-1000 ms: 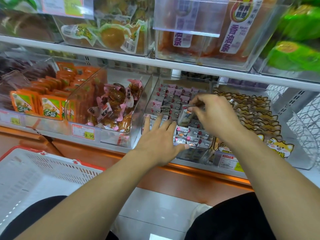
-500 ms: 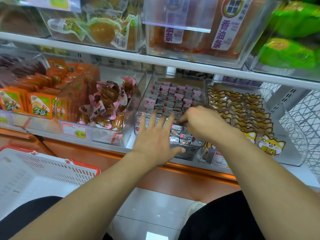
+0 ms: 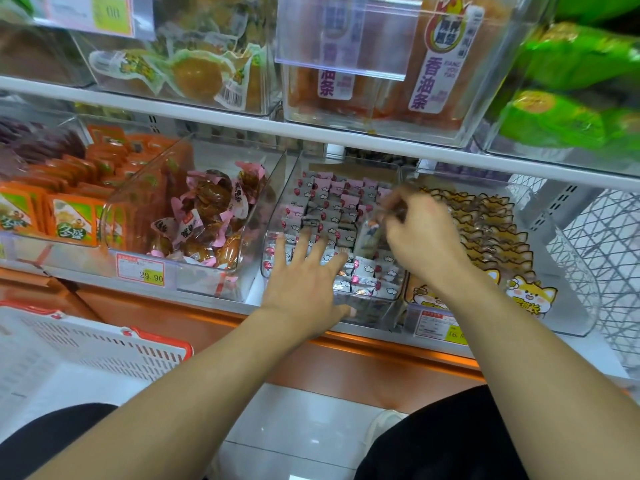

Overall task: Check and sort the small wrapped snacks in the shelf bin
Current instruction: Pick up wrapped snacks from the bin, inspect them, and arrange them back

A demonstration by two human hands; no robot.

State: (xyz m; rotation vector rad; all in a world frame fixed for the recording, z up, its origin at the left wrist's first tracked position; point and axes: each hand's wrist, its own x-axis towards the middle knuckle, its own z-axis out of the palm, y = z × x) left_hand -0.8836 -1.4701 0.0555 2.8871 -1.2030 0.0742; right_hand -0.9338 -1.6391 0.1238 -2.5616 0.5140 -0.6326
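White mesh basket (image 3: pixel 86 344) with a red rim sits low at the left. Next on the shelf (image 3: pixel 242 128) come orange packets (image 3: pixel 74 220), then a bin of brown sweets (image 3: pixel 207 216). Snacks (image 3: pixel 332 202) in grey-and-pink wrappers fill the clear bin (image 3: pixel 277 202) mid-shelf. Left hand (image 3: pixel 304 282) lies flat on them, fingers spread. Right hand (image 3: pixel 420 233) hovers above, fingers pinching one wrapped piece (image 3: pixel 372 233), blurred. Fox-print packs (image 3: pixel 491 230) lie rightmost.

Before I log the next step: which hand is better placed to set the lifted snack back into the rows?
Right. The right hand already pinches a small wrapped snack above the clear bin; the left hand lies flat, fingers spread, on the front packets.
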